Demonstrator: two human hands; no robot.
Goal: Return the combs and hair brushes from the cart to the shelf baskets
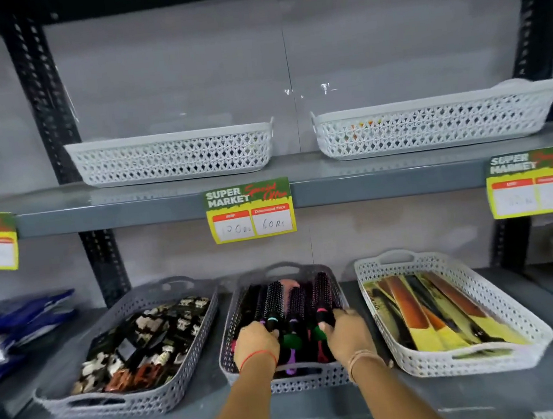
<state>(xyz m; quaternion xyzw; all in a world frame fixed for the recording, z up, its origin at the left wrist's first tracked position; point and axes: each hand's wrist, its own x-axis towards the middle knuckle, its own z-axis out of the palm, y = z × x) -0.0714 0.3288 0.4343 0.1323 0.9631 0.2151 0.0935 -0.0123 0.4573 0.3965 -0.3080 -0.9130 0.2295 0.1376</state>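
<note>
Both my hands are inside the grey middle basket (228, 332) on the lower shelf, which holds several round hair brushes (276, 299) with black bristles and coloured handles. My left hand (255, 346) rests on the brush handles at the basket's left, fingers curled over them. My right hand (346, 334) grips the handle of a black brush with a pink band (322, 290). To the right, a white basket (454, 266) holds packaged combs (427, 309) in yellow and brown sleeves. The cart is out of view.
A grey basket (181, 354) of hair clips stands left of the brushes. Two white baskets (172, 154) (430, 123) sit on the upper shelf. Price tags (250, 210) hang from the shelf edge. Blue packets (29, 316) lie at far left.
</note>
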